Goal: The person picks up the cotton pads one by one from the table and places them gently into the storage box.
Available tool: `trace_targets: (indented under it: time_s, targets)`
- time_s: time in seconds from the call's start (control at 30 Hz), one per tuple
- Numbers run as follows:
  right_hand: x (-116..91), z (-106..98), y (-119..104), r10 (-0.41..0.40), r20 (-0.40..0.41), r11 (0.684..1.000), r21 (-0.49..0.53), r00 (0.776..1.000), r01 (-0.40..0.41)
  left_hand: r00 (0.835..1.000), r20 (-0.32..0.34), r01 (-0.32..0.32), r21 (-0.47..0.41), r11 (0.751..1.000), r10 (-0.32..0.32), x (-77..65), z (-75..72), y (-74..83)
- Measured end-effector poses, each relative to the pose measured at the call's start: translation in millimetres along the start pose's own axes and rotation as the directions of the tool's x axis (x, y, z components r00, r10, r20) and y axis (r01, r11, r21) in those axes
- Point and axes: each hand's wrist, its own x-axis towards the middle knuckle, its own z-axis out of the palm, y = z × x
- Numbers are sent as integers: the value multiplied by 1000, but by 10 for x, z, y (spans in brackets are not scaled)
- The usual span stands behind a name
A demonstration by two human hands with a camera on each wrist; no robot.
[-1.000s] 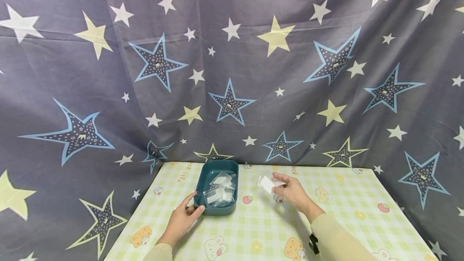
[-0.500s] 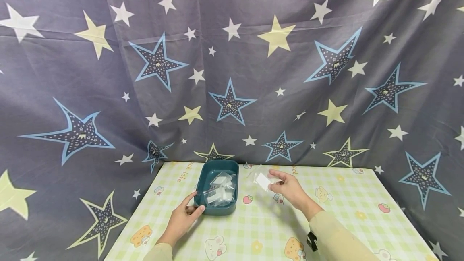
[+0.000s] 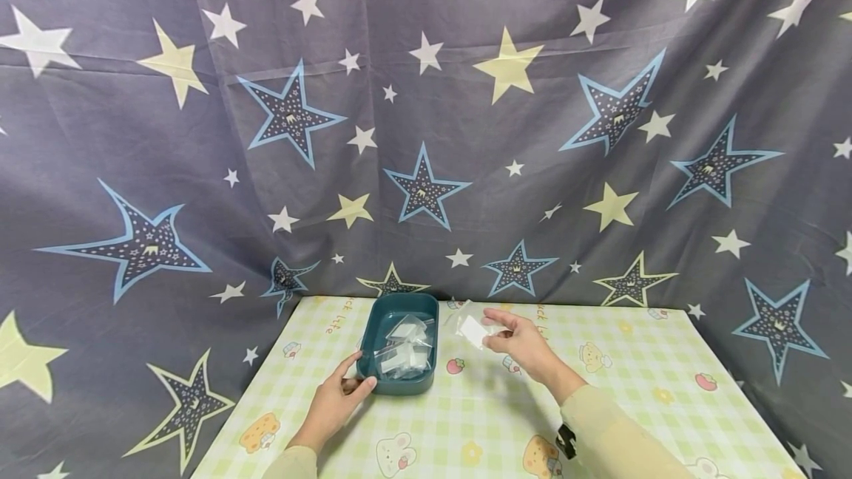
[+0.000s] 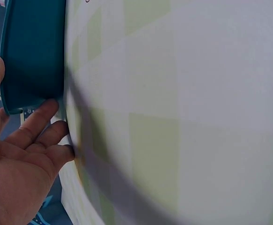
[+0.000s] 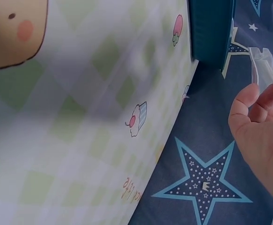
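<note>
In the head view, a dark teal plastic box (image 3: 399, 387) stands on the table with several small clear bags (image 3: 406, 357) holding white pieces inside. My left hand (image 3: 333, 401) holds the box by its near left corner. The left wrist view has the thumb at the rim and the other fingers against the outer wall (image 4: 33, 56). To the right of the box, above the table, my right hand (image 3: 529, 350) pinches another clear bag (image 3: 473, 331) with a flat white piece in it. In the right wrist view this bag (image 5: 264, 70) sticks up past the fingertips.
A green-and-white checked cloth (image 3: 466, 420) with cartoon prints covers the table. Behind it hangs a dark grey curtain (image 3: 466, 131) with stars. A black strap (image 3: 566, 440) shows at the right wrist.
My right hand has moved left toward the box, carrying the clear bag with it. The left hand and the box have stayed in place.
</note>
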Motion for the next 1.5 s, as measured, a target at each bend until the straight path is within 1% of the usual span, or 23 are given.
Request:
trace_targets:
  time_s: [0.4, 0.53, 0.77, 0.8, 1.03, 1.2, 1.5]
  targets:
    - [26, 89, -24, -23, 39, 1000, 2, 999, 23, 1000, 1, 1, 14, 1000, -1, -4, -3, 6]
    - [28, 111, -28, -24, 49, 1000, 10, 999, 23, 1000, -3, 7, 8, 1000, -7, -10, 4, 11]
    - [34, 152, -35, -23, 60, 1000, 7, 998, 22, 1000, -1, 0, 10, 1000, 0, -7, 4, 3]
    - [35, 158, -38, -25, 60, 1000, 5, 998, 24, 1000, -1, 6, 5, 1000, -6, -7, 4, 1]
    - [40, 203, -49, -44, 75, 999, 25, 996, 42, 1000, 4, -3, 8, 1000, 3, -4, -2, -8]
    - [46, 220, -46, -59, 89, 998, 20, 994, 58, 1000, 1, -8, 5, 1000, 8, -7, 6, -1]
    - [39, 244, -57, -48, 93, 999, 30, 994, 46, 1000, -1, -5, 3, 1000, 5, -10, 8, 6]
